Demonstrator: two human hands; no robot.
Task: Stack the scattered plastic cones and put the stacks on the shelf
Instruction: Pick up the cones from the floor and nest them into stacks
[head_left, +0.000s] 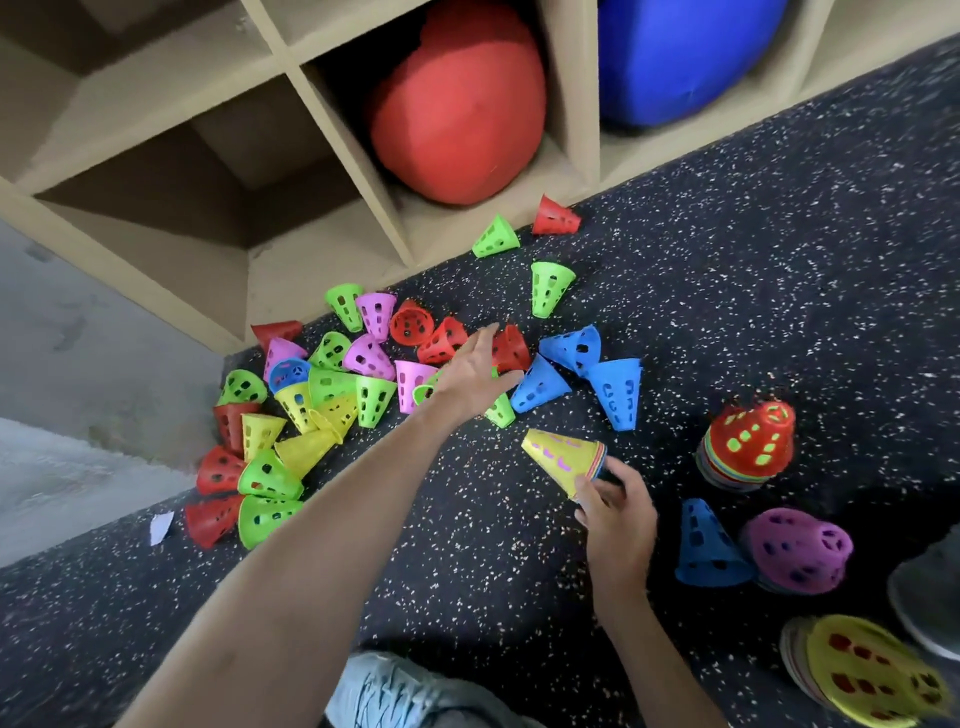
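Right hand (618, 514) grips a short yellow-topped stack (566, 460) by its rim, lying on its side just above the speckled floor (727, 291). Left hand (475, 374), fingers spread and holding nothing, over the scattered cones (332, 384) by the shelf (322, 244). Finished stacks (748, 447) near right.

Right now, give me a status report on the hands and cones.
Left hand open, reaching over loose cones. Right hand grips yellow-topped stack. Three stacks on floor, none shelved. Nothing blocking.
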